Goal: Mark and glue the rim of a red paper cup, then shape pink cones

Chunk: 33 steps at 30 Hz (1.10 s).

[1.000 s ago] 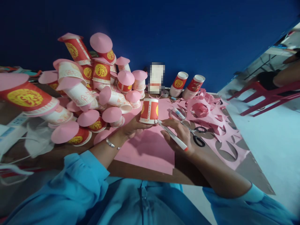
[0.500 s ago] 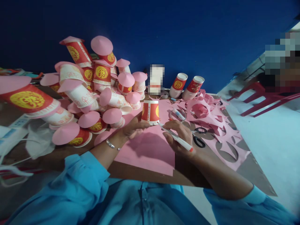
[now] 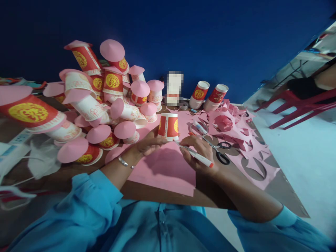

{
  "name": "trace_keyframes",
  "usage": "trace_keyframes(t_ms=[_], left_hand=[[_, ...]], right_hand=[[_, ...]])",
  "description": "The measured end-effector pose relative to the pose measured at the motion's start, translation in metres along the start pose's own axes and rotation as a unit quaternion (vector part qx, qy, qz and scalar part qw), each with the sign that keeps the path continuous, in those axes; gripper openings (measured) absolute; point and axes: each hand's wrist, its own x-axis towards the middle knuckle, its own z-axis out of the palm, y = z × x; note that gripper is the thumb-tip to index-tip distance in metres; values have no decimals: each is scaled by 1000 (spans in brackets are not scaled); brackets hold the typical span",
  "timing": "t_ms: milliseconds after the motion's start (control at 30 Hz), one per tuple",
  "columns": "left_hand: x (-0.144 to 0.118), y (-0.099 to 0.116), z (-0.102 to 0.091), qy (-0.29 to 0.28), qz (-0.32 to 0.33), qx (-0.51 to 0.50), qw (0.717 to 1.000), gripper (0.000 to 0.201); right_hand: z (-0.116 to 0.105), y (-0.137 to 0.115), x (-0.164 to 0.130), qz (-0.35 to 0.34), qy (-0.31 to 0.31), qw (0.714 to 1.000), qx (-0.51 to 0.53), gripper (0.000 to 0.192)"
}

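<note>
A red and white paper cup point(image 3: 168, 126) stands upside down on a sheet of pink paper point(image 3: 162, 175). Its rim is at the bottom. My left hand point(image 3: 150, 144) grips the cup low on its left side, thumb and fingers close to the rim. In my right hand point(image 3: 196, 148) is a white marker pen point(image 3: 201, 158) with a red end, held between closed fingers. The pen's tip points left at the pink paper by the cup's lower right edge; I cannot tell whether it touches.
Many cups with pink cone tops point(image 3: 124, 130) are piled at left. Scissors point(image 3: 222, 150), a roll of tape with a glue stick point(image 3: 198, 127) and pink paper scraps point(image 3: 241, 140) lie at right. Two cup stacks point(image 3: 200, 94) stand at the back. A person sits on a red chair point(image 3: 291, 101).
My right hand and the marker pen have moved slightly left and the pen's tip is a little lower. The cup and my left hand stay nearly where they were.
</note>
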Motion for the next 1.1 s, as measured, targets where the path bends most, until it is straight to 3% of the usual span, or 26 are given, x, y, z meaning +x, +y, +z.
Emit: trace_keyframes(t_ms=[467, 667, 1100], left_hand=[[0, 4, 5, -29, 11, -12, 999, 77], [-1, 1, 1, -3, 3, 6, 1000, 83], [0, 1, 1, -55, 16, 0, 998, 83]], right_hand=[[-3, -1, 2, 16, 8, 999, -41, 3], [-3, -3, 3, 21, 2, 999, -40, 2], [-6, -6, 7, 10, -12, 1000, -26, 7]])
